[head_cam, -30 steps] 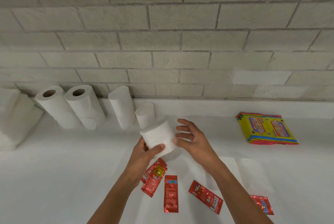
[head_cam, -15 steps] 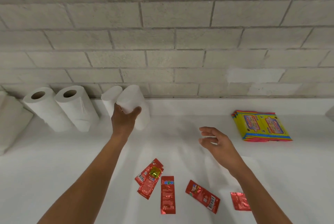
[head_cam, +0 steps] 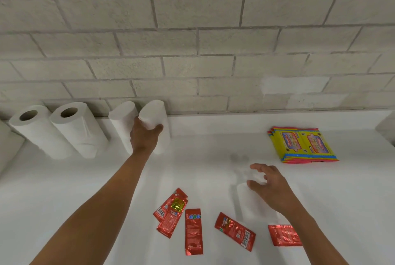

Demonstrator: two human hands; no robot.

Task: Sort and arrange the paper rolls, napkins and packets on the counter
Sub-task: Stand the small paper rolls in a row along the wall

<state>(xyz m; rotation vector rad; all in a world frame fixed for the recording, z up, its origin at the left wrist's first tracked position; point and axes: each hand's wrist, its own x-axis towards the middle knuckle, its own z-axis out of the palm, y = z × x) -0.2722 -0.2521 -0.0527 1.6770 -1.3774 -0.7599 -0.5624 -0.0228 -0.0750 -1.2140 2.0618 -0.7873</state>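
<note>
My left hand grips a small white paper roll at the back of the white counter, stacked on another small roll whose lower part shows beneath it. A taller white roll stands just left of it, touching my hand. Two big rolls with open cores lean further left. My right hand hovers open over flat white napkins. Several red packets lie scattered near the front.
A stack of yellow packets lies at the back right. The grey brick wall rises behind a white ledge. More white paper shows at the far left edge.
My left hand carried the small roll from the counter's middle to the back and set it on top of the other small roll. My right hand let go and drifted right.
</note>
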